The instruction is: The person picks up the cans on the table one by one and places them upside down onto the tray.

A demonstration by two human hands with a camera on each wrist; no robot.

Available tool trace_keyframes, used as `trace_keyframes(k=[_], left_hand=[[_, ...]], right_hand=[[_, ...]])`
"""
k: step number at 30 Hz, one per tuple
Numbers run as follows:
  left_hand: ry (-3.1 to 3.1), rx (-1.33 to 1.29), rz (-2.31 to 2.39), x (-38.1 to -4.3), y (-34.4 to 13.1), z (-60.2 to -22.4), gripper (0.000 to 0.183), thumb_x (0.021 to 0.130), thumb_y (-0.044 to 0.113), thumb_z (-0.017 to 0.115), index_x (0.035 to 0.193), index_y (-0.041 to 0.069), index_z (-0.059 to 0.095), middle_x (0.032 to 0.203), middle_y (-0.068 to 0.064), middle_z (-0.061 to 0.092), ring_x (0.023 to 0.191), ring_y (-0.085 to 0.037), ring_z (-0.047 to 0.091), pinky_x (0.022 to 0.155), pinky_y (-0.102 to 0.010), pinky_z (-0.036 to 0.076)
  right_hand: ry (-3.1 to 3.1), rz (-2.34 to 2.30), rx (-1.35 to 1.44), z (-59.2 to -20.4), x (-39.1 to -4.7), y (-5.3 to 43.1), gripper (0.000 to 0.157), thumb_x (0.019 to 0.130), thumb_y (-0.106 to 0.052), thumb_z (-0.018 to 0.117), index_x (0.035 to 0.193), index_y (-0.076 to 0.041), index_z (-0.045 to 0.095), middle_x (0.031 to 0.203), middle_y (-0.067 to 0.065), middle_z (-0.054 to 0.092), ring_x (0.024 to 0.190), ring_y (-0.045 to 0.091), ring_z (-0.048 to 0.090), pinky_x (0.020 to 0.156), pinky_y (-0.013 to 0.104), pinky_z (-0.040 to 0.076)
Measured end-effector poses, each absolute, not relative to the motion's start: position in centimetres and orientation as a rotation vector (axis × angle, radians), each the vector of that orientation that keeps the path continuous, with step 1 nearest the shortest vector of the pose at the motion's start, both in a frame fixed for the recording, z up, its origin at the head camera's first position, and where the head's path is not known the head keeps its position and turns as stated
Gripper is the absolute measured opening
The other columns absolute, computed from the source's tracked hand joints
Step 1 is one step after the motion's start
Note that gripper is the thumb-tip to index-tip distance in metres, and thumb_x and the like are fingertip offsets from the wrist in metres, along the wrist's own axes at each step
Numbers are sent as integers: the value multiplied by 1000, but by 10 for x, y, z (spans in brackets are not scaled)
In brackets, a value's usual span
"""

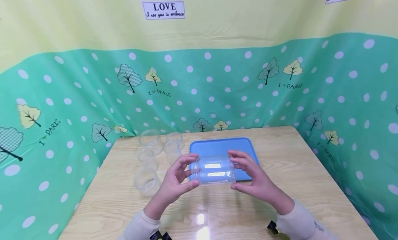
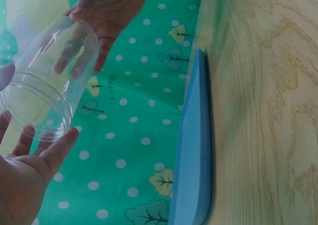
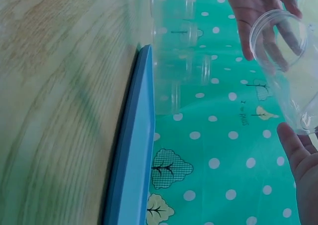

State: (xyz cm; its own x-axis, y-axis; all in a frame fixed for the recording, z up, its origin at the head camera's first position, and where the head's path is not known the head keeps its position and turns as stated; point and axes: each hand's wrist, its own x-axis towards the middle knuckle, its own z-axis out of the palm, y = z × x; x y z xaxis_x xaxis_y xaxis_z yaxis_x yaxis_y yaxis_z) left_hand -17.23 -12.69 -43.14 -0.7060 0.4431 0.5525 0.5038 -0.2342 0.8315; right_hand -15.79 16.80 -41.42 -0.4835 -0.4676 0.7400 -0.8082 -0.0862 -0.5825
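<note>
A clear plastic jar [image 1: 214, 171] lies on its side in the air, held between both hands over the front of the blue tray [image 1: 205, 146]. My left hand [image 1: 175, 179] grips its threaded mouth end, thumb below and fingers above. At the base end, my right hand [image 1: 253, 174] holds it the same way. The left wrist view shows the jar [image 2: 54, 76] without a lid, its open mouth toward the left hand [image 2: 30, 175]. In the right wrist view, the right hand's fingertips [image 3: 288, 135] are against the jar's base edge.
Several clear jars stand at the table's left, among them a wide one [image 1: 146, 181] in front and a taller one [image 1: 172, 150] near the tray. The wooden table [image 1: 298, 184] is backed by a green dotted cloth [image 1: 199, 91] on the far side and both flanks.
</note>
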Motion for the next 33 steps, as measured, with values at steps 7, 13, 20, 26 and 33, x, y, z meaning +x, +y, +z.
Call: trace_keyframes(k=[7, 13, 20, 26, 33], left_hand=[[-1910, -1209, -2100, -174, -126, -429, 61, 77, -14, 70, 131, -10, 40, 144, -25, 37, 133, -39, 40, 97, -47, 50], [-1921, -1207, -2081, -171, -125, -429, 64, 77, -15, 71, 133, -8, 40, 144, -26, 35, 134, -39, 38, 98, -46, 50], [-1951, -1179, -2043, -170, -125, -429, 67, 77, -17, 69, 136, -7, 38, 147, -27, 31, 135, -42, 35, 96, -46, 51], [-1932, -1202, -1975, -170, -128, -420, 60, 78, -21, 64, 132, -12, 39, 143, -31, 33, 133, -44, 36, 97, -50, 50], [-1957, -1238, -1881, -170, -136, -419, 45, 84, -16, 59, 127, -8, 48, 134, -29, 45, 124, -37, 48, 91, -53, 51]], right_hand=[[-1902, 1584, 1370, -408, -158, 168, 77, 67, 15, 78, 134, 10, 41, 141, 37, 30, 134, 39, 37, 105, 29, 45], [-1932, 1551, 1347, -404, -156, 168, 73, 67, 13, 79, 132, 8, 44, 139, 35, 34, 132, 37, 41, 105, 29, 45], [-2015, 1483, 1294, -395, -157, 171, 75, 66, 10, 82, 132, 0, 48, 137, 31, 39, 130, 32, 44, 103, 27, 46], [-2024, 1444, 1282, -388, -160, 178, 75, 64, 12, 82, 130, 4, 48, 135, 33, 39, 128, 30, 45, 102, 27, 47], [-2094, 1393, 1246, -378, -167, 186, 76, 65, 9, 83, 132, 0, 49, 136, 31, 41, 128, 24, 46, 101, 29, 48]])
